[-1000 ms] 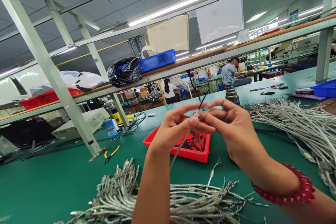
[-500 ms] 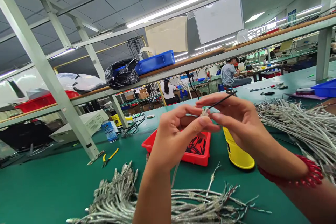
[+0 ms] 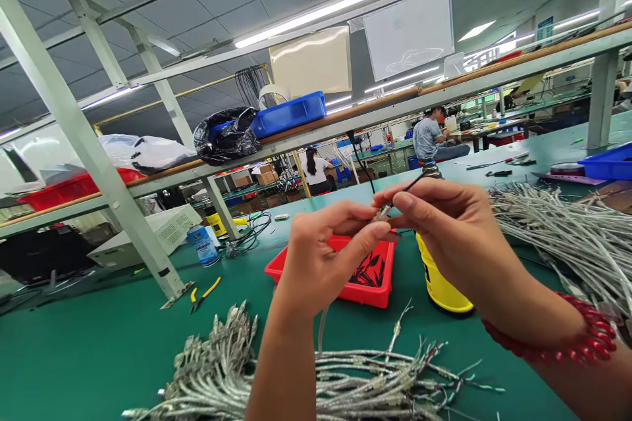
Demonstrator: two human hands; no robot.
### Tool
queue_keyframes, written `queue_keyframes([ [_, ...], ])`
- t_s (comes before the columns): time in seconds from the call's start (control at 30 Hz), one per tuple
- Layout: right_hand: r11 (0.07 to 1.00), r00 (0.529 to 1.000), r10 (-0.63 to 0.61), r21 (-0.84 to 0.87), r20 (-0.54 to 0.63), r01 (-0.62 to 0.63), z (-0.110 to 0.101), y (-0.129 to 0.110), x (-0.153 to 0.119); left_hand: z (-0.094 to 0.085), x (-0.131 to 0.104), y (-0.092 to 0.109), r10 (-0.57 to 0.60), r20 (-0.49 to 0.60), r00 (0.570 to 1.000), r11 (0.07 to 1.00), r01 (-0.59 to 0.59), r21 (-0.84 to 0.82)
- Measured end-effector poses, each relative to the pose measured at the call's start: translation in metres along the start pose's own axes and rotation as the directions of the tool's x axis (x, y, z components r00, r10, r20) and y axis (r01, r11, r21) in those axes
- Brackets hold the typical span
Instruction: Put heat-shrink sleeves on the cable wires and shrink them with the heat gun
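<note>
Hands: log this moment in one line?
left hand: holds cable | right hand: holds black strip | tray: black pieces inside

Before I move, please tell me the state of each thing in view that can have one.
Left hand: bent, pinching the transparent connector
Right hand: bent, pinching the black tube
Red tray: uncovered, holding black pieces
Pliers: lying down, handles spread
Yellow container: upright, top partly hidden
Blue can: upright
Front cable pile: lying, wire ends splayed
Right cable pile: heaped
Black bag: crumpled
Ceiling light: lit
</note>
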State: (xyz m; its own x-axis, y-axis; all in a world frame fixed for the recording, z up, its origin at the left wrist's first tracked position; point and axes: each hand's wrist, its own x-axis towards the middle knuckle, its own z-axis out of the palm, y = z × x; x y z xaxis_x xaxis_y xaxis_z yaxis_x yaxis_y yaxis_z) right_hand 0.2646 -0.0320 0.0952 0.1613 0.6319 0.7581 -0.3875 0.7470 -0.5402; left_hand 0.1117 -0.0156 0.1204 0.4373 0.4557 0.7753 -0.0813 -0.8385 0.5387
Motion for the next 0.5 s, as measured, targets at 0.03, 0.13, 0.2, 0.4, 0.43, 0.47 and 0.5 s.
queue_keyframes([
  [0.03,1.000,1.000,0.006,0.008,-0.003,-0.006,0.0008,0.0000,-0.0002,-0.0001,-0.0004,-0.0004,0.005,-0.016,1.000,1.000,-0.005,0.008],
  [0.13,1.000,1.000,0.016,0.017,-0.006,-0.016,0.0028,-0.0004,-0.0004,-0.0008,-0.0010,-0.0009,0.020,-0.023,1.000,0.999,-0.019,0.036],
  [0.2,0.999,1.000,0.018,0.028,-0.013,-0.018,0.0036,-0.0007,-0.0001,-0.0010,-0.0011,0.0000,0.012,-0.015,1.000,0.999,-0.012,0.036],
  [0.4,0.999,0.998,-0.039,-0.035,-0.056,0.037,0.0046,-0.0011,-0.0016,0.0013,-0.0004,0.0065,-0.084,-0.047,0.995,0.995,0.086,0.042],
  [0.43,0.995,0.996,-0.066,-0.075,-0.063,0.062,0.0050,-0.0013,-0.0028,0.0020,0.0000,0.0075,-0.096,-0.045,0.994,0.994,0.099,0.050],
  [0.47,0.988,0.992,-0.099,-0.124,-0.077,0.089,0.0055,-0.0015,-0.0043,0.0028,0.0004,0.0082,-0.106,-0.043,0.993,0.993,0.108,0.056],
  [0.5,0.976,0.986,-0.138,-0.180,-0.095,0.119,0.0063,-0.0017,-0.0059,0.0037,0.0007,0.0087,-0.112,-0.043,0.993,0.992,0.115,0.057],
])
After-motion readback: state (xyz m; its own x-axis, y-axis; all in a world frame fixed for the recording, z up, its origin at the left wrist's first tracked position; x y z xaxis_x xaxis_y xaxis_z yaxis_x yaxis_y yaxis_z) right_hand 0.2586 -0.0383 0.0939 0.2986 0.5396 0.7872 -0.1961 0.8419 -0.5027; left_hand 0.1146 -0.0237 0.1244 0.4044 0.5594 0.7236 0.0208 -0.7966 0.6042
